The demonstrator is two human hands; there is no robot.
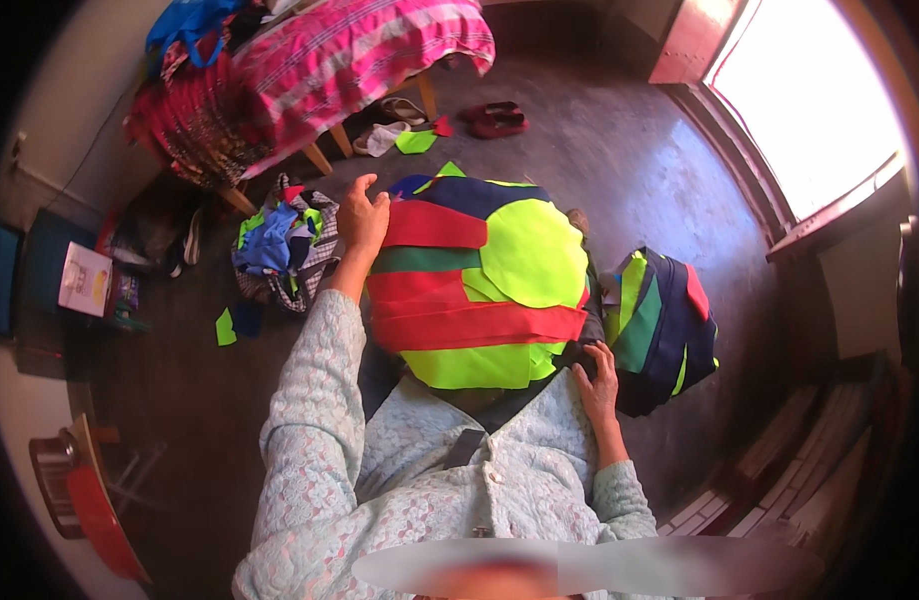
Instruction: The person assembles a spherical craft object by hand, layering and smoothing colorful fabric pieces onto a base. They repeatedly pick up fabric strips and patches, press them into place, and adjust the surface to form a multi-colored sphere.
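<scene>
A heap of flat cloth pieces lies over my lap in the middle of the head view. On top are a rounded neon-yellow piece (534,250), a red piece (437,224), a dark green strip (426,260) and a long red strip (479,326). Navy cloth (464,195) shows along the far edge. My left hand (364,215) is at the heap's left edge, thumb and forefinger apart, with nothing visible between them. Near the heap's lower right side is my right hand (599,382), its fingers loosely spread and holding nothing I can see.
Right of me stands a bundle of navy, green and yellow cloth (664,325). A checked bag of scraps (284,245) sits to the left. Loose scraps (416,142) and shoes (495,120) lie by a pink-covered bed (349,60). A bright doorway (809,100) is at far right.
</scene>
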